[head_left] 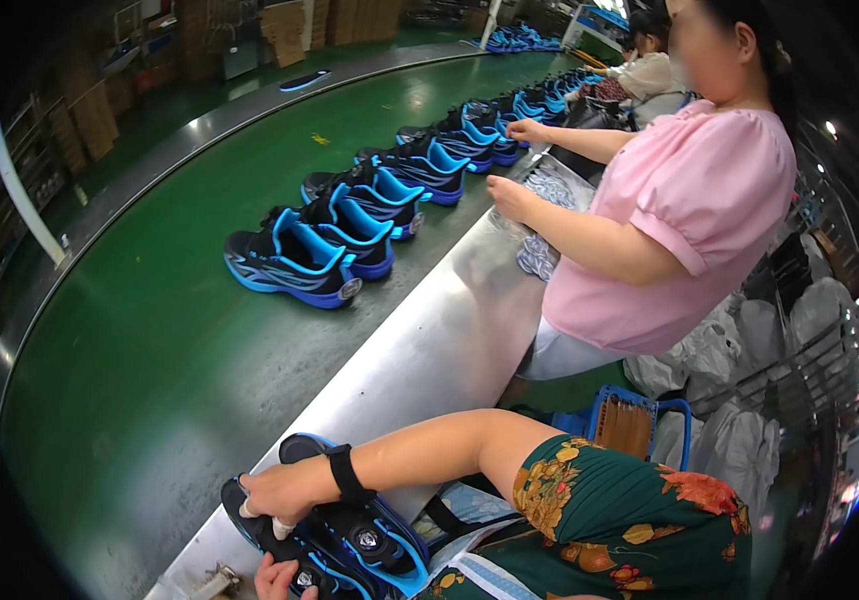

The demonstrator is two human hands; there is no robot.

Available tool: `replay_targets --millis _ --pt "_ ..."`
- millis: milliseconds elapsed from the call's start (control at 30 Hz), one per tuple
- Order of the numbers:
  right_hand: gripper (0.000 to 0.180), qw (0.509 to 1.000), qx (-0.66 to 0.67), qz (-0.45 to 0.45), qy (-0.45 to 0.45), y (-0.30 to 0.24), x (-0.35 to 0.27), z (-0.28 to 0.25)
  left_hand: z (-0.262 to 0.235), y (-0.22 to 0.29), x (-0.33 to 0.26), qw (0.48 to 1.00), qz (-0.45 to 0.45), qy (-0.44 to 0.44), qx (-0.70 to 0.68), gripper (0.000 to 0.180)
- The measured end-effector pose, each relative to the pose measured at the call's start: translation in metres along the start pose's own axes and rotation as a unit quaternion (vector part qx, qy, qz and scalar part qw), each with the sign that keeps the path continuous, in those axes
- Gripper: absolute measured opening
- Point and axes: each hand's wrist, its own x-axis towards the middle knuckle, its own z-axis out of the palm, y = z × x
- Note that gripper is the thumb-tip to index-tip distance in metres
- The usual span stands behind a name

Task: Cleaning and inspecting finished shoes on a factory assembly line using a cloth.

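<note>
- On the green conveyor belt [149, 330], left of the steel ledge [429, 340], I see a row of black-and-blue sneakers [294, 262] running in pairs away toward the top of the view.
- At the near end of that steel ledge, a pair of black-and-blue sneakers with dial closures [349, 540] lies under my hands, partly over the ledge's edge.
- One hand [279, 492], with a black wrist strap [345, 472] on its forearm, presses down on the nearer sneaker, fingers curled over its upper with a small white piece between them; which arm it belongs to I cannot tell for sure, though I take it as my right.
- The other hand [277, 578], my left as I read it, sits at the bottom edge, touching the same sneaker; it is mostly cut off, so I cannot tell whether it grips.
- Right of the ledge, a co-worker in a pink top [689, 220] rests both hands at the ledge, beside grey shoe parts [539, 255].
- Below that person, a blue crate [629, 420] stands on the floor.
</note>
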Motion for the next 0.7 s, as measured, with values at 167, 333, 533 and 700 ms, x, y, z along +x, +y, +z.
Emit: replay_targets --millis 167,333,533,700 --pt "0.046 1.000 -0.027 -0.008 0.003 0.011 0.004 0.005 0.041 -0.011 -0.007 0.980 -0.062 0.186 0.029 0.037" --pt "0.043 1.000 -0.009 -0.018 -0.012 0.006 0.002 0.001 0.003 -0.022 0.003 0.999 0.027 -0.026 -0.014 0.036" --pt "0.044 1.000 0.002 -0.003 -0.015 0.011 -0.002 -0.004 0.021 0.004 0.000 0.991 -0.086 0.078 -0.067 0.047" --pt "0.044 1.000 0.005 -0.010 -0.020 0.008 -0.005 -0.011 0.020 -0.017 -0.004 0.992 -0.074 0.086 0.048 0.050"
